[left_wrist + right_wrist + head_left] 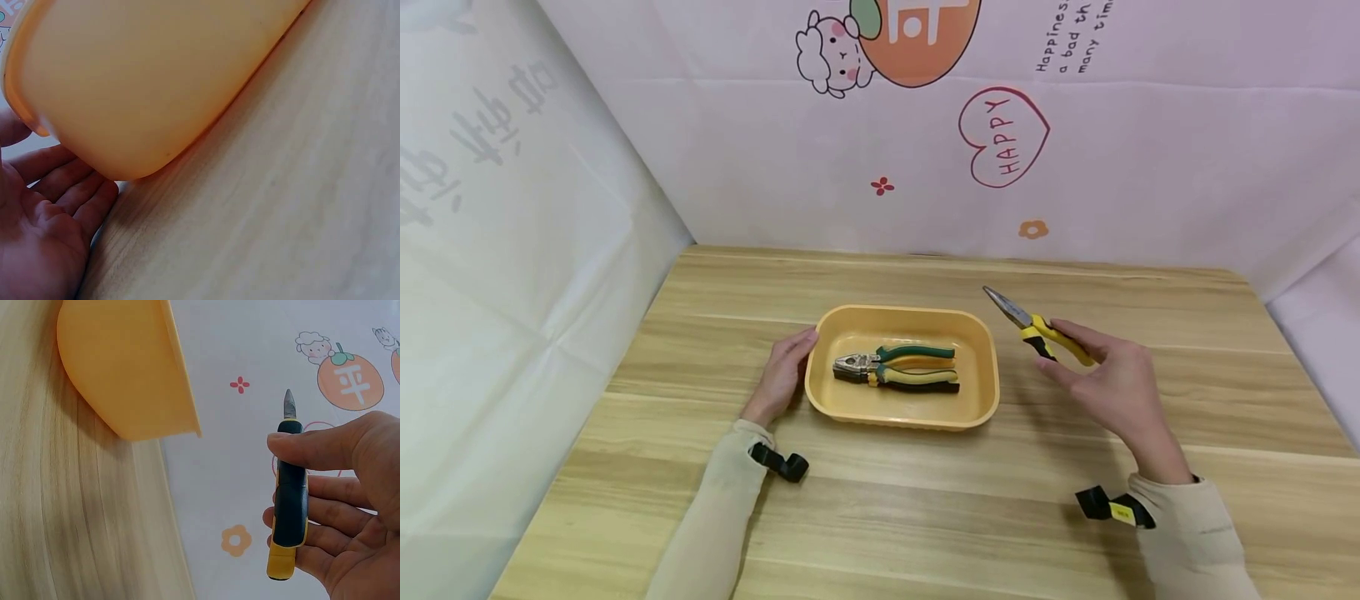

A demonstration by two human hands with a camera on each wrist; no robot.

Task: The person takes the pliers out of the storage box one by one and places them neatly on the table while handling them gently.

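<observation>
In the head view my right hand holds long-nose pliers with yellow and black handles above the table, to the right of a yellow plastic tray. The right wrist view shows my thumb pressing one handle from one side and my fingers on the other. The pliers' tips point away from the hand. My left hand rests against the tray's left end, its fingers fairly straight along the outer wall. Inside the tray lie combination pliers with green handles and another pair with yellow-and-black handles, side by side, heads to the left.
A wood-grain table carries the tray. White printed cloth hangs behind the table's back edge and along its sides. Each sleeve has a black wrist camera strapped at the cuff.
</observation>
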